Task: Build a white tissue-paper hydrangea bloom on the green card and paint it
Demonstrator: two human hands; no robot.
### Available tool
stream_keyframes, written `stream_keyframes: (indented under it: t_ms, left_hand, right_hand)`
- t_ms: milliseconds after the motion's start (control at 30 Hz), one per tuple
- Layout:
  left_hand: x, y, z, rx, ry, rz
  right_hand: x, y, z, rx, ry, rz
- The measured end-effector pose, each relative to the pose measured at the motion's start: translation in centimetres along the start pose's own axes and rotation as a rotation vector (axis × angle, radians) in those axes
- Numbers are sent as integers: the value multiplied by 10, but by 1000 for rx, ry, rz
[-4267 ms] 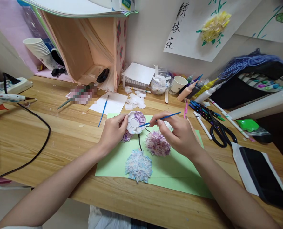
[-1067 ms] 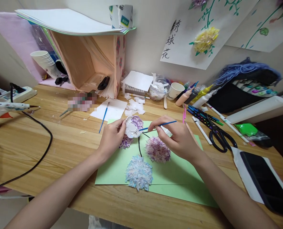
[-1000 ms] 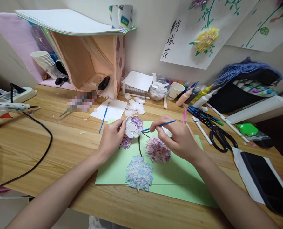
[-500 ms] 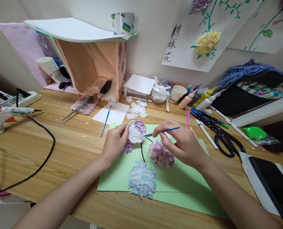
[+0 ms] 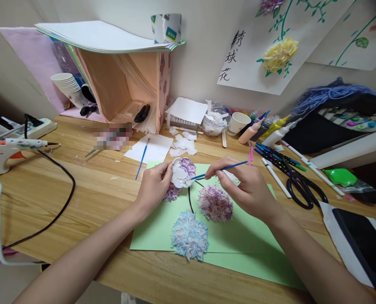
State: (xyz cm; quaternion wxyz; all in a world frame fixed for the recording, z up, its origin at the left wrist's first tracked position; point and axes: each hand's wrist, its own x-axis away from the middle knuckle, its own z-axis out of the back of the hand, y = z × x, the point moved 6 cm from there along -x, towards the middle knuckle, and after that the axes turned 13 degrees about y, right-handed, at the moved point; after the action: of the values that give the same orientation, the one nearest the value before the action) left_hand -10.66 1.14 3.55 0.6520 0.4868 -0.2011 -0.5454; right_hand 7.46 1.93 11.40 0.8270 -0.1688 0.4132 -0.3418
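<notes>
Above the green paper [image 5: 154,230], the left hand [image 5: 151,188] grips the palette [image 5: 179,172], purple paint [image 5: 188,166] in its wells; the right hand [image 5: 249,185] pinches a blue brush [image 5: 233,165], tip at the palette. A purple flower [image 5: 215,203] and a blue flower [image 5: 189,236], overlapping the paper's near edge, lie below. Leftward, the desk [image 5: 108,190] stretches past a black cable [image 5: 74,182]; behind, a bowl [image 5: 211,131] holds white scraps [image 5: 215,118].

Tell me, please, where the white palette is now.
The white palette is near the head view's centre, held in the left hand, by the paintbrush in the right hand.
</notes>
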Motion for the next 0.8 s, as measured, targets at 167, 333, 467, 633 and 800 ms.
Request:
stream_keyframes:
  t_ms: [167, 333, 467, 633, 800]
  left_hand:
    - [0, 2, 1, -17, 0, -2]
    - [1, 1, 0, -18, -1, 9]
    - [2, -1, -1, -4, -12, 18]
    - [1, -3, -1, 17, -10, 31]
    - [0, -4, -2, 24, -6, 49]
  right_hand:
    - [1, -1, -4, -26, -71, -3]
    - [0, 1, -1, -60, -37, -7]
    - [0, -1, -4, -54, -92, -6]
    - [-1, -3, -1, -33, -61, 10]
    - [-2, -1, -1, 15, -56, 22]
